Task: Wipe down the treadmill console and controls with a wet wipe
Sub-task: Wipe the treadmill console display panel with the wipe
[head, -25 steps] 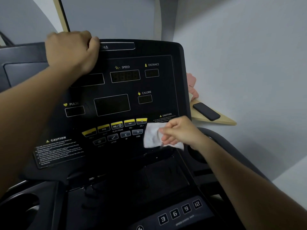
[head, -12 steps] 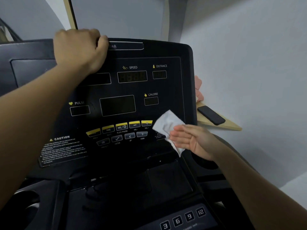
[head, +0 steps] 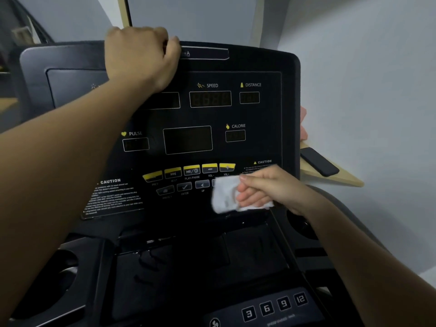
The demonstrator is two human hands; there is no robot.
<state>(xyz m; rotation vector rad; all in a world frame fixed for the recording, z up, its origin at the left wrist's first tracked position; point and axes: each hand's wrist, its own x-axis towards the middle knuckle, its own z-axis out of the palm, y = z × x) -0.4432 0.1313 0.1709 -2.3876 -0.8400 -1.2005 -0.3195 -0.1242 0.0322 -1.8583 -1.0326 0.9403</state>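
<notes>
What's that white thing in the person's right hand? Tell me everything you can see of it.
The wet wipe is a small, thin white sheet, crumpled and blurred. The right hand pinches its right half between thumb and fingers, holding it against the black console at the right end of the lower button row, under the yellow buttons.

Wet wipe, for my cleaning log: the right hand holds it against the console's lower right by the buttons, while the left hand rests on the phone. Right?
No: the head view shows the left hand gripping the console's top edge, not the phone. The right hand does hold the wet wipe at lower right.
</notes>
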